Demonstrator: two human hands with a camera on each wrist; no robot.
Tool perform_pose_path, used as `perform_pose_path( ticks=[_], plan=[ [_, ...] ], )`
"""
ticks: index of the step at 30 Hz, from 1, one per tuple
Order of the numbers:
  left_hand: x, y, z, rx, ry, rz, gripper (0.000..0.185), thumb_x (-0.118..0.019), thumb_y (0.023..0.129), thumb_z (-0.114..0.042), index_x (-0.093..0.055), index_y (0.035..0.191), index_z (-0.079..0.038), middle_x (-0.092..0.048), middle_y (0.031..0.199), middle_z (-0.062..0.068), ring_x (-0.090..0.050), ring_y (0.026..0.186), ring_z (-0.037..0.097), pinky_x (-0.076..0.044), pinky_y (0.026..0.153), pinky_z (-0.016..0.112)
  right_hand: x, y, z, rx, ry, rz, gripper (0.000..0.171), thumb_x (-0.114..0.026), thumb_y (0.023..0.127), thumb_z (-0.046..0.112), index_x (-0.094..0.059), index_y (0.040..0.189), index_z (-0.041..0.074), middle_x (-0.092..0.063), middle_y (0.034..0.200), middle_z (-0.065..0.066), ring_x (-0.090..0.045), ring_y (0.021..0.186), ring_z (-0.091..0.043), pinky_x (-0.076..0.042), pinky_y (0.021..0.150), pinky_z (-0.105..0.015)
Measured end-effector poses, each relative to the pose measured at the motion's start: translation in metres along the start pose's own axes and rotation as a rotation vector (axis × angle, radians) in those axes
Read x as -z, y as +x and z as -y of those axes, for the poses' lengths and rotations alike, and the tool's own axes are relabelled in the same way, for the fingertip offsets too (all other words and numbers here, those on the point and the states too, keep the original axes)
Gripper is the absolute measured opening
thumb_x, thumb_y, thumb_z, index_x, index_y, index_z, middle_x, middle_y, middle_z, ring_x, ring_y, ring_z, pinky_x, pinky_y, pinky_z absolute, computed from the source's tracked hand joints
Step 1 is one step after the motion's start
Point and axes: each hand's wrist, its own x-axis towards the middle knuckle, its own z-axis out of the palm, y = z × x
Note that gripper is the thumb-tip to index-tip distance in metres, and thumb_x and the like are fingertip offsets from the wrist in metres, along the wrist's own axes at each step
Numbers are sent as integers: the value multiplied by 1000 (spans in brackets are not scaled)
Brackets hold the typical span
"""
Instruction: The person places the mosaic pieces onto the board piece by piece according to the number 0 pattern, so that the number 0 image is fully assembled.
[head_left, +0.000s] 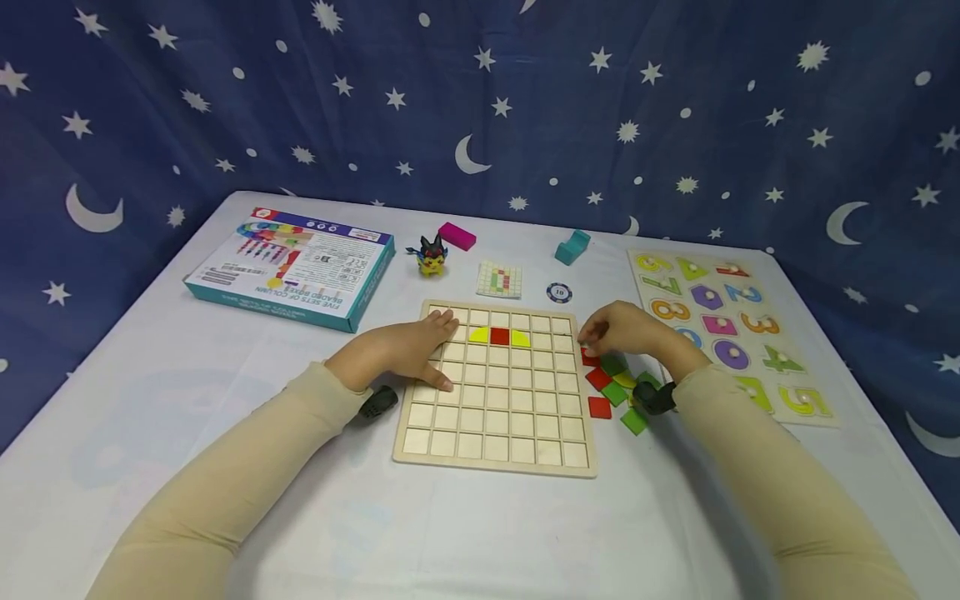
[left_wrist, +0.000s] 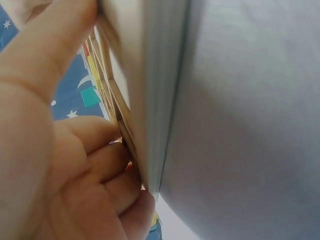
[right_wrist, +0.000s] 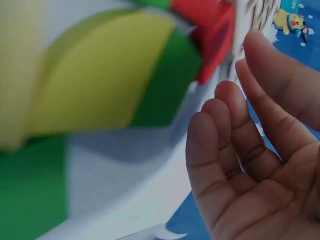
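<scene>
At the left lies a teal-edged box of beaded toys (head_left: 285, 271). Next comes the left hand (head_left: 405, 350), resting on the left edge of the wooden grid board (head_left: 495, 450), its fingers straight and the thumb spread away from them. Behind the board stand a small figurine (head_left: 432, 257) and a pink block (head_left: 457, 236). In the second row from the back, a yellow curved tile (head_left: 479, 335), a red square tile (head_left: 499, 336) and another yellow curved tile (head_left: 521, 338) sit side by side; the pattern card (head_left: 499, 280) lies behind them. The right hand (head_left: 626, 327) is bent at the board's right edge, above loose red, green and yellow tiles (head_left: 598, 378); I cannot tell if it pinches one. Farther right lies a number puzzle (head_left: 731, 355)
</scene>
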Motion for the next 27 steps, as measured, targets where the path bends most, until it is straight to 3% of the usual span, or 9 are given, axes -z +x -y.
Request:
perform_pose_path(
  ticks=[7, 16, 27],
  plan=[
    [-1, 1, 1, -4, 5, -9, 99, -68, 78, -45, -12, 147, 1, -2, 154, 16, 0, 143, 29, -9, 115, 44, -5, -2, -9, -14, 20, 5, 24, -73, 77, 14, -67, 97, 2, -58, 85, -5, -50, 81, -19, -43, 72, -26],
    [-1, 2, 2, -9, 5, -8, 99, -68, 79, -44, -12, 147, 1, -2, 154, 16, 0, 142, 30, -9, 115, 45, -8, 1, -7, 48, -28, 8, 17, -73, 76, 8, -61, 88, 3, -57, 81, -5, -50, 77, -19, -44, 69, -27],
    [-1, 2, 2, -8, 6, -3, 99, -68, 79, -44, -11, 147, 1, -2, 154, 16, 1, 142, 30, -9, 115, 45, 8, -7, -3, 28, -54, -17, 6, -69, 79, 5, -67, 85, 4, -60, 75, -2, -53, 70, -15, -46, 65, -26]
  ],
)
